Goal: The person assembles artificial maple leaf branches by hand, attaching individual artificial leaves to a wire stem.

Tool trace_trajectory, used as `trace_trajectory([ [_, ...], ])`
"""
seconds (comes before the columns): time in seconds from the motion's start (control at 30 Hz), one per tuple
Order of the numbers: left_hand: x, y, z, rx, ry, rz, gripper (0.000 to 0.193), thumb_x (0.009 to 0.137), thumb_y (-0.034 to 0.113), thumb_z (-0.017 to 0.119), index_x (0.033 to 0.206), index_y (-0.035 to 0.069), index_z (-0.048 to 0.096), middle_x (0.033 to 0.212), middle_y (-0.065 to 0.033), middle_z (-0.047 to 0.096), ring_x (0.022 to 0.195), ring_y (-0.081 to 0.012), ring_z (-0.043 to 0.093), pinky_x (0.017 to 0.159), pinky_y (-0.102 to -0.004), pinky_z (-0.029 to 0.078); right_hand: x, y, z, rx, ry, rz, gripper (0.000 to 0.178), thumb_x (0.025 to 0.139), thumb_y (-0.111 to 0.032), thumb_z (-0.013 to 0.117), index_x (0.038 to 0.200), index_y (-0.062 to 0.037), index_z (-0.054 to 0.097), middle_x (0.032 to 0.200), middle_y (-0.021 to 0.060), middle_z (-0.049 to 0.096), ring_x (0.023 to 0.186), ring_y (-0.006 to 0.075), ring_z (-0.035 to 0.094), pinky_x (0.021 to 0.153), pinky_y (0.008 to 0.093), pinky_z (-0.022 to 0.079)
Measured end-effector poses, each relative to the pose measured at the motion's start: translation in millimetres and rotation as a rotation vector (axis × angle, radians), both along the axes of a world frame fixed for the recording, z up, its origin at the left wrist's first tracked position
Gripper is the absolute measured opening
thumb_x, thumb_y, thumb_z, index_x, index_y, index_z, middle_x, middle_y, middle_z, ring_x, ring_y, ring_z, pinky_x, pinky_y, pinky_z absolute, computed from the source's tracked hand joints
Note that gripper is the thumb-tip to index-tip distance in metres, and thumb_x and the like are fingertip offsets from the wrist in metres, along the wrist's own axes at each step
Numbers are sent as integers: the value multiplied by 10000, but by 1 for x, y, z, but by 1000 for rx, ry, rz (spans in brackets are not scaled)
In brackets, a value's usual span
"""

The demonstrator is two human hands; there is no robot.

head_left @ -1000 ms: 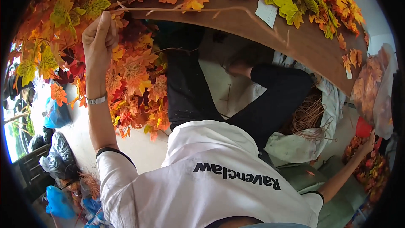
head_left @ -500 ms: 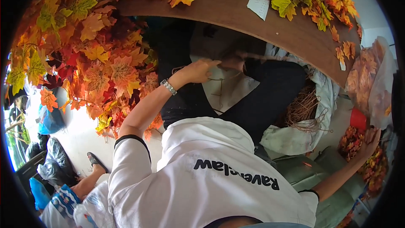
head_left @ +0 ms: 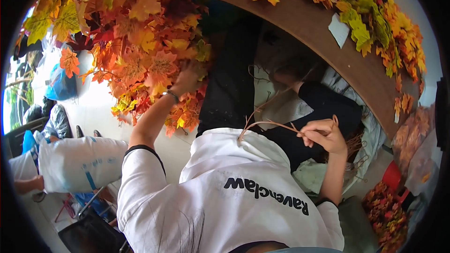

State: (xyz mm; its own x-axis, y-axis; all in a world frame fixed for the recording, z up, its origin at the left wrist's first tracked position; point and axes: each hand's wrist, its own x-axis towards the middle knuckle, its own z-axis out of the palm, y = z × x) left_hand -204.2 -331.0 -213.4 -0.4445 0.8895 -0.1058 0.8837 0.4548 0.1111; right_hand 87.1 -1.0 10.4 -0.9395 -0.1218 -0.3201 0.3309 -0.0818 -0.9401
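My right hand (head_left: 326, 136) is closed on one end of a brown, twig-like artificial stem (head_left: 269, 122), which arches left across my lap with thin bare offshoots. On the left, my left hand (head_left: 187, 78) reaches into a hanging mass of artificial maple leaves (head_left: 140, 61) in orange, red and yellow. Its fingers are blurred and partly hidden by the leaves, so their grip does not show. More thin brown stem (head_left: 276, 98) curves over my legs, below the brown table edge.
The brown table (head_left: 300, 26) bears more leaves (head_left: 361, 23) and a white paper slip (head_left: 338, 30). To the right are a white sack (head_left: 375, 112), a red object (head_left: 393, 175) and dark red leaf bunches (head_left: 384, 215). At left, another person's hand (head_left: 29, 185) touches a stuffed white bag (head_left: 84, 165).
My left hand has moved from over my lap into the leaves. My right hand has come in from the far right and now holds the stem. At left, the large white bag has come into view.
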Motion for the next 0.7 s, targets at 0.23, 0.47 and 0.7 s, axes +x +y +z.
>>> trace_trajectory([
  [0.23, 22, 15, -46, -58, 238, -103, 505, 735, 226, 630, 1193, 63, 490, 1118, -227, 521, 1067, -314, 495, 836, -388, 419, -15, -30, -24, -99, -124, -152, 179, 863, -101, 545, 891, 64, 609, 685, 65, 589, 592, 91, 541, 518, 196, 444],
  [0.47, -51, -151, -49, -33, 78, 10, 488, 732, 229, 625, 1171, 57, 501, 1090, -217, 533, 1029, -312, 511, 812, -390, 427, 3, -24, -27, 14, -314, -332, 189, 873, -110, 526, 895, 58, 609, 683, 53, 575, 591, 90, 542, 520, 196, 448],
  [0.7, -280, -266, -47, -73, -74, 204, 471, 730, 233, 620, 1150, 51, 511, 1063, -207, 545, 992, -309, 527, 789, -392, 436, -14, -17, -37, -5, -302, -299, 193, 874, -124, 530, 908, 52, 603, 693, 56, 578, 602, 89, 542, 523, 195, 445],
])
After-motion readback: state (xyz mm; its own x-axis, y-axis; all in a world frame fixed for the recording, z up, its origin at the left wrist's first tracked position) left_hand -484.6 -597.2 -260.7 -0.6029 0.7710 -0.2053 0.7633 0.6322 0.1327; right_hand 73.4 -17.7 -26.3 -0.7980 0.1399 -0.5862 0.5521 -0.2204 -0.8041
